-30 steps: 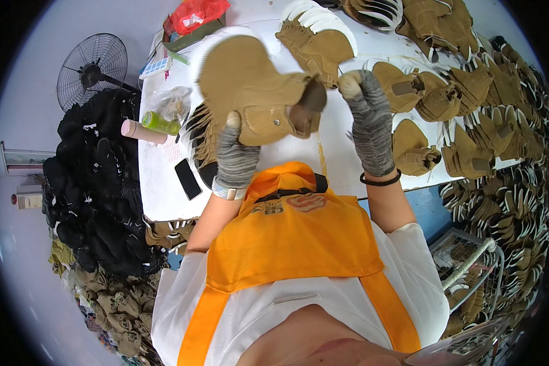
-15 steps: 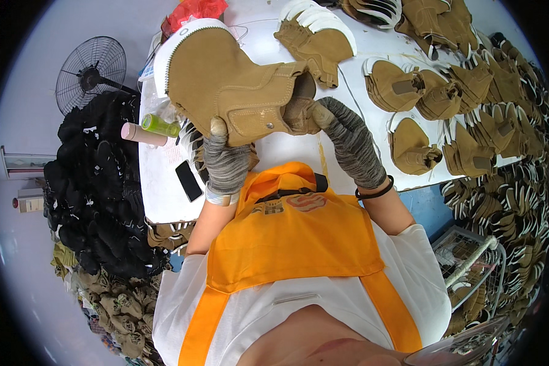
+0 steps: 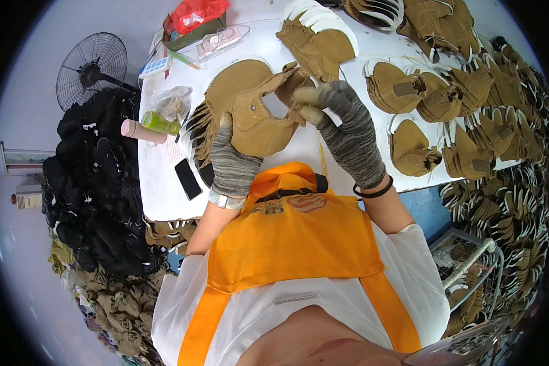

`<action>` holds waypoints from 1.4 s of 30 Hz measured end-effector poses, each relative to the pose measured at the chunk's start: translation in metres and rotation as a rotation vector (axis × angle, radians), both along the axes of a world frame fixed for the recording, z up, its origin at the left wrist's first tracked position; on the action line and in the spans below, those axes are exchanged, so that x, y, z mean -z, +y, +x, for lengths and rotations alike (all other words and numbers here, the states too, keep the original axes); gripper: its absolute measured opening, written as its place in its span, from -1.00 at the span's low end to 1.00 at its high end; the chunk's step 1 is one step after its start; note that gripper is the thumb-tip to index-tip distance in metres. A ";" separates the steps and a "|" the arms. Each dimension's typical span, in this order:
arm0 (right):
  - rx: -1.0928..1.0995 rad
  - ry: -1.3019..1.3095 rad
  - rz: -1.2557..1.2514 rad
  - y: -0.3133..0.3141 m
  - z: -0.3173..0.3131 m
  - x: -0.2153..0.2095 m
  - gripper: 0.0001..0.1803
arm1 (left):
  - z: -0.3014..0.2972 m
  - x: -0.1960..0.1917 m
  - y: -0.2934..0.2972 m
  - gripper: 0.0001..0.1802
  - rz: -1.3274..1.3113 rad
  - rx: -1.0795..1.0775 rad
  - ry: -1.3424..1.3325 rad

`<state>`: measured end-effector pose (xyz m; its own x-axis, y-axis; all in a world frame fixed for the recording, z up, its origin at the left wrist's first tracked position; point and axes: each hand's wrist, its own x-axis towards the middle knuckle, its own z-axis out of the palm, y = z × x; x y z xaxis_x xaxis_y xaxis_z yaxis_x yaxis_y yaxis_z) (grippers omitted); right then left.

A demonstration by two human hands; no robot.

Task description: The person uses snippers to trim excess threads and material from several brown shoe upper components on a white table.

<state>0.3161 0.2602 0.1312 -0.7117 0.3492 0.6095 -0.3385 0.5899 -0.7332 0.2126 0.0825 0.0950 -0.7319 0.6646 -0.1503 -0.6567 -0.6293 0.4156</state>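
Grey-knit-gloved left grip [image 3: 233,163] clasps a curved tan suede upper [image 3: 259,135]; matching right grip [image 3: 346,125] pinches its edge above bare white surface [image 3: 338,172].

The upper [image 3: 245,108] is apparently above the table [image 3: 160,198].

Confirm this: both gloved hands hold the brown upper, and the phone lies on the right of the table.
Wrong side: the head view shows the phone on the left of the table. The left hand and right hand do hold the upper.
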 end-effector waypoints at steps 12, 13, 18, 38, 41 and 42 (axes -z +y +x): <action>0.055 -0.203 0.905 0.034 0.011 0.000 -0.84 | 0.011 -0.017 -0.002 -0.47 -0.375 -0.161 0.396; 0.083 -0.179 0.863 0.033 0.011 0.002 -0.84 | 0.012 -0.017 -0.002 -0.46 -0.389 -0.169 0.400; 0.166 -0.025 0.653 0.024 0.008 0.016 -0.75 | 0.007 -0.005 -0.003 -0.41 -0.439 -0.250 0.507; 0.569 -1.364 0.344 0.102 0.049 0.290 -0.69 | -0.005 -0.008 -0.016 -0.35 -0.381 -0.466 0.693; 0.485 -1.211 0.211 0.102 0.052 0.306 -0.70 | 0.003 -0.014 -0.011 -0.33 -0.391 -0.480 0.721; 0.426 -1.145 0.099 0.103 0.050 0.299 -0.67 | 0.004 -0.015 -0.009 -0.32 -0.384 -0.487 0.734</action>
